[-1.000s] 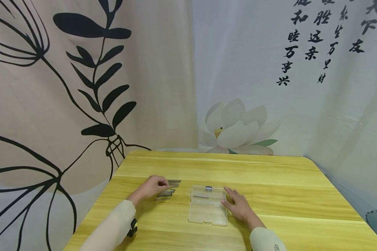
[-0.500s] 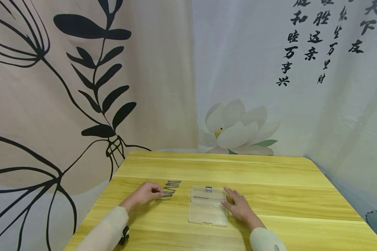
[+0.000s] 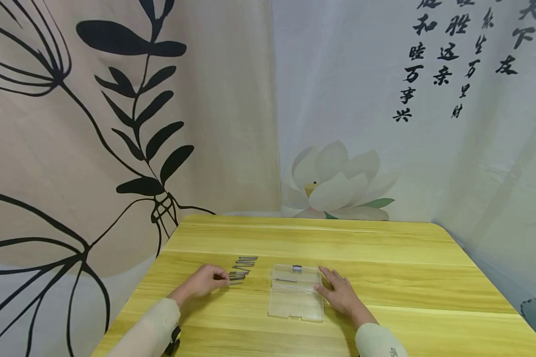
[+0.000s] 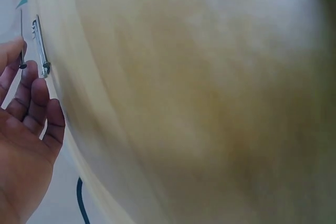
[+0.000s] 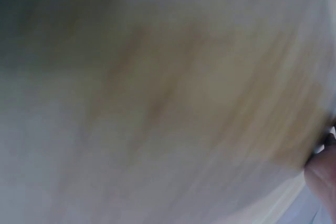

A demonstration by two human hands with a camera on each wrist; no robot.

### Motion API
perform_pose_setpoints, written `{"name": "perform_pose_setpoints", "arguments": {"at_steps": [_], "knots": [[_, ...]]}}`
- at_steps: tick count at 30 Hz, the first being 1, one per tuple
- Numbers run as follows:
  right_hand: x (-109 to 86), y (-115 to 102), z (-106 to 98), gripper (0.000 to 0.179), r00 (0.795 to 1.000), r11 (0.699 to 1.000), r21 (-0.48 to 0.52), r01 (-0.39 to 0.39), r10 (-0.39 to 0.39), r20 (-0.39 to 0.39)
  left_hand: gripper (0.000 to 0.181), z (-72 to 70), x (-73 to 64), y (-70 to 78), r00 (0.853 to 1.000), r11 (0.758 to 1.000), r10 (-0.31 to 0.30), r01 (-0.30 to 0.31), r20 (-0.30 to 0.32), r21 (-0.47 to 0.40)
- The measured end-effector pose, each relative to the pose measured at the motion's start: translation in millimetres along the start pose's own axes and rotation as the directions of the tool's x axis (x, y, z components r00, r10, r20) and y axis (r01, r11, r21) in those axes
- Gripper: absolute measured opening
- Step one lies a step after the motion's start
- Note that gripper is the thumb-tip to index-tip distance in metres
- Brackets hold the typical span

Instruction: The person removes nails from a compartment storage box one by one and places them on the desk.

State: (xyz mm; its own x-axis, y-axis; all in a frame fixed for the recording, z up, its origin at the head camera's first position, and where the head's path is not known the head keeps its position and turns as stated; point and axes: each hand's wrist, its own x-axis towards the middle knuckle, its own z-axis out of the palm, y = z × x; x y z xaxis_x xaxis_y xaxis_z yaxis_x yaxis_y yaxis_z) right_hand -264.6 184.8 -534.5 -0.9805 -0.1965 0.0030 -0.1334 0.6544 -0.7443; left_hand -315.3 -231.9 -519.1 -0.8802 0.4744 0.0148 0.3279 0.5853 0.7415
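Observation:
In the head view my left hand (image 3: 204, 280) is at the left end of a row of thin metal nails (image 3: 237, 276). Between thumb and fingertips it pinches one nail (image 4: 22, 45), whose flat head shows in the left wrist view. More nails (image 4: 41, 51) lie on the table just beyond those fingers. A clear plastic box (image 3: 296, 303) lies with its lid folded back, right of the nails. My right hand (image 3: 340, 293) rests at the box's right edge with fingers extended. Only a blurred bit of the right hand (image 5: 323, 174) shows in the right wrist view.
The yellow wood-grain table (image 3: 411, 277) reaches back to a printed cloth backdrop (image 3: 232, 124). Around the left wrist sits a black strap (image 3: 173, 342). A small dark-and-white label or catch (image 3: 297, 269) shows at the box's far side.
My left hand has moved left and slightly nearer along the nail row, uncovering the upper nails, and now pinches a nail at the near end. The right hand and box have stayed put.

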Motion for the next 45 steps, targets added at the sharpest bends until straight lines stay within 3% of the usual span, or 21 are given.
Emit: {"name": "perform_pose_setpoints", "arguments": {"at_steps": [21, 37, 45], "knots": [[-1.4, -2.2, -2.8, 0.064, 1.0, 1.0, 0.002, 0.0, 0.0, 0.007, 0.004, 2.8, 0.1, 1.6, 0.999, 0.999, 0.041, -0.041, 0.015, 0.004], [-2.2, 1.4, 2.4, 0.064, 1.0, 1.0, 0.025, -0.013, 0.013, -0.001, 0.004, 1.3, 0.7, 3.0, 1.0, 0.999, 0.025, -0.025, 0.004, 0.04], [-0.4, 2.8, 0.8, 0.065, 1.0, 0.999, 0.023, -0.026, 0.026, 0.003, 0.005, -5.2, 9.0, 13.4, 1.0, 1.0, 0.016, -0.015, -0.003, 0.004]]}}
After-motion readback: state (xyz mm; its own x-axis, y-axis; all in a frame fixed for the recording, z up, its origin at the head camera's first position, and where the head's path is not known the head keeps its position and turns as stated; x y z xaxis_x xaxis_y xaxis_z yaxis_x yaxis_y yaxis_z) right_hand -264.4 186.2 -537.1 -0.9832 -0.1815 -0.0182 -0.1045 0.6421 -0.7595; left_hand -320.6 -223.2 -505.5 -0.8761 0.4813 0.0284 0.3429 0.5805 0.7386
